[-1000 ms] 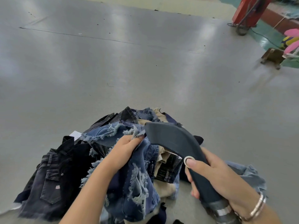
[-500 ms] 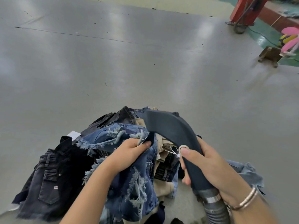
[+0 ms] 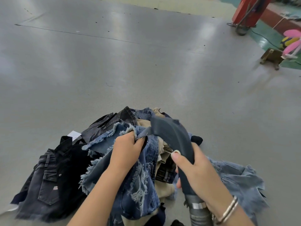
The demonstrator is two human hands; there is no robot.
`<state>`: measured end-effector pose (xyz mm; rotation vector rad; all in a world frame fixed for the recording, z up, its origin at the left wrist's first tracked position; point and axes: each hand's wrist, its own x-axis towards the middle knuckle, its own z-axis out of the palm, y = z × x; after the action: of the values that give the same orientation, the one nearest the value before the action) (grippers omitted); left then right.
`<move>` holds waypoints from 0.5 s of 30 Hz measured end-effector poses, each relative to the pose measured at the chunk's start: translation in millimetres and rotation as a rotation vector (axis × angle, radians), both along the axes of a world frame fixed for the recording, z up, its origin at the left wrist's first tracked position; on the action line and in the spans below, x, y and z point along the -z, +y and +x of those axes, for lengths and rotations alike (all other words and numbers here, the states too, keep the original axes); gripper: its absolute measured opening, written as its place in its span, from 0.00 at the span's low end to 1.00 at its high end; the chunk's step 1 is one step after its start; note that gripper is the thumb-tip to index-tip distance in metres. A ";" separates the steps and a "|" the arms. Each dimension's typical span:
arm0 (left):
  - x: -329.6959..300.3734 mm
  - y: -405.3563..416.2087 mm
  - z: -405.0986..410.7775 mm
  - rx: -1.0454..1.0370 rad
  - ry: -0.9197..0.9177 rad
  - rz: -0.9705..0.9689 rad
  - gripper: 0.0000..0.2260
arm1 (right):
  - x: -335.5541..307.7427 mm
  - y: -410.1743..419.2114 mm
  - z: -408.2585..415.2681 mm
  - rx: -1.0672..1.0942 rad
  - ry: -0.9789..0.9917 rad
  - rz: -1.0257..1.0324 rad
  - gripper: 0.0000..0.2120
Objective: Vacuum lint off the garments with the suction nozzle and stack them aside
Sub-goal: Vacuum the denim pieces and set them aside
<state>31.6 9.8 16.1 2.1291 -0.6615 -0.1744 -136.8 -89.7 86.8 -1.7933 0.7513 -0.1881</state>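
Over the garment pile, left hand clutches frayed denim — right hand (thumb up) grips the nozzle.

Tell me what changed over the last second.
The left hand went from resting fingers on the frayed blue shorts to bunching their edge in its fist. The nozzle shifted slightly left over the pile. The right hand still grips the nozzle; the black shorts stayed put.
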 end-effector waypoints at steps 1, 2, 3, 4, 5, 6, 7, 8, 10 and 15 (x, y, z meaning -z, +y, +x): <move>0.2 0.3 0.1 0.006 0.012 -0.015 0.22 | -1.1 -2.5 -1.1 0.026 -0.019 -0.019 0.06; 0.4 0.7 0.8 0.005 0.025 -0.019 0.22 | -2.3 -3.6 -2.6 0.032 -0.033 -0.032 0.05; 0.6 0.7 1.7 -0.001 0.039 -0.015 0.21 | -2.8 -2.6 -4.2 0.014 -0.036 -0.039 0.05; 0.8 0.2 2.6 -0.010 0.057 -0.010 0.21 | -2.9 0.6 -5.3 -0.019 -0.027 -0.039 0.06; 1.1 -0.5 3.3 -0.018 0.082 -0.013 0.22 | -1.5 4.7 -6.0 -0.056 -0.016 -0.036 0.06; 1.6 -1.4 3.6 -0.022 0.112 -0.023 0.22 | 0.5 9.0 -5.6 -0.086 -0.003 -0.033 0.06; 2.1 -2.1 3.6 -0.022 0.139 -0.033 0.22 | 3.0 11.9 -4.0 -0.104 0.005 -0.038 0.07; 2.9 -2.3 3.5 -0.018 0.155 -0.036 0.23 | 4.3 12.9 -1.5 -0.109 0.011 -0.050 0.08; 3.8 -1.0 4.0 -0.003 0.155 -0.033 0.24 | 3.9 7.5 3.5 -0.076 0.001 -0.090 0.08; 3.2 1.1 5.9 0.001 0.127 -0.012 0.22 | -2.4 -1.5 -2.7 -0.071 -0.014 -0.059 0.06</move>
<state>37.5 10.9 12.9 2.0869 -0.5872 -0.3027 -139.4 -91.2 89.2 -1.8695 0.6777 -0.1769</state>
